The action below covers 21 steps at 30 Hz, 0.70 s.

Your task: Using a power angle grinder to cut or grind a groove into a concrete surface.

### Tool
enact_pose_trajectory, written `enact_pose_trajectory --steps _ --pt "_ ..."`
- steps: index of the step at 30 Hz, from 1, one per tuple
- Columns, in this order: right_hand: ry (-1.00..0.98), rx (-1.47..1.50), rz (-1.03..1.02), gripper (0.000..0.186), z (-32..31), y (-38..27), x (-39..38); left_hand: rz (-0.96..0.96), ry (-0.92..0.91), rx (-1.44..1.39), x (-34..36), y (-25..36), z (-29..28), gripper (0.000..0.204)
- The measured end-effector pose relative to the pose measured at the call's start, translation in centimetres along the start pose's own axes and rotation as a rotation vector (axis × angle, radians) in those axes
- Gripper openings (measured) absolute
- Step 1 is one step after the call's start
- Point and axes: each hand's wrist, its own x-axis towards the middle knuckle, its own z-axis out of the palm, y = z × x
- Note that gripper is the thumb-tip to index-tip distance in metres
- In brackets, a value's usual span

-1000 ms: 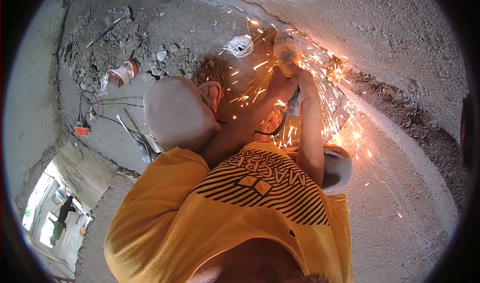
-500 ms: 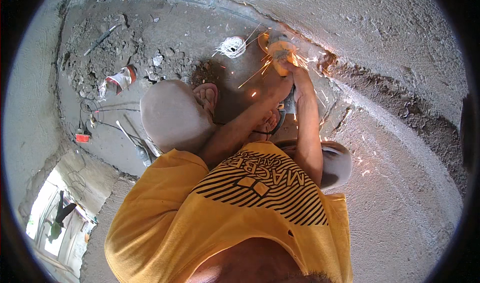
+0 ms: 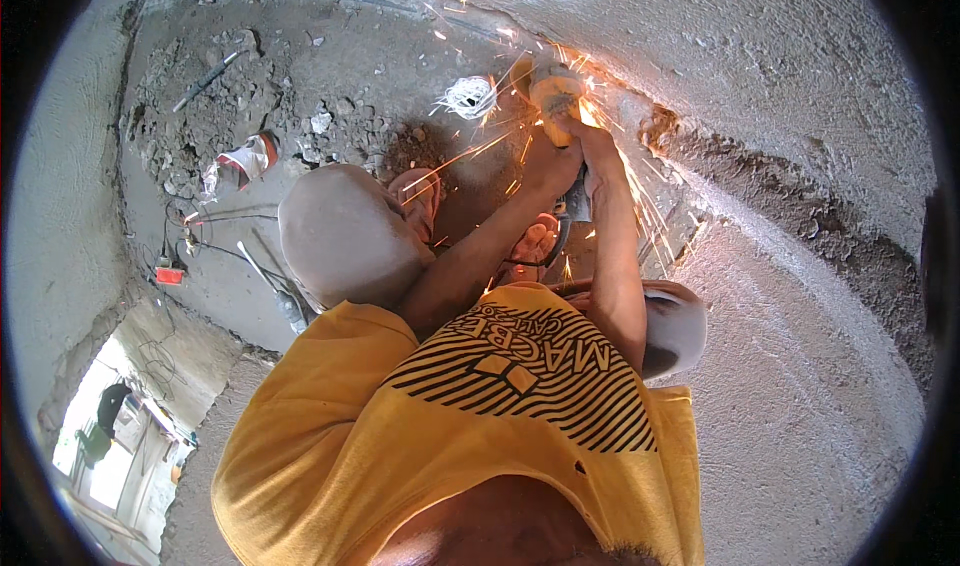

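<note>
An angle grinder (image 3: 556,98) with a yellow-orange head works low against the base of the wall, throwing bright sparks back toward my legs. My left hand (image 3: 556,169) is closed around its body. My right hand (image 3: 596,154) grips it as well, with the thumb side toward the head. Sparks and glare hide the disc and the spot it meets. Behind my hands, a dark cord (image 3: 563,238) loops past my sandalled foot. Just left of the grinder lies a bundle of white wire (image 3: 468,97).
Rubble (image 3: 345,131) covers the floor ahead, with a chisel-like rod (image 3: 208,81) and a torn red-and-white bag (image 3: 250,159) on the left. Near my left knee lies a long-bitted power tool (image 3: 285,304). A red box (image 3: 169,275) has cables. Rightward, a rough channel (image 3: 790,191) follows the wall.
The grinder and both hands have shifted slightly left along the wall base. The spray of sparks has grown wider and now reaches further back past my right forearm.
</note>
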Motion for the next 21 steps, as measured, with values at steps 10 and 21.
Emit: enact_pose_trajectory --steps 10,21 --pt "-0.052 -0.012 0.042 0.040 1.1 -1.2 -0.7 -0.033 0.124 0.001 0.3 -0.3 0.2 0.034" --pt "0.011 0.028 0.073 0.029 -1.5 -0.2 0.4 -0.193 0.045 0.152 -1.9 4.3 0.6 0.053"
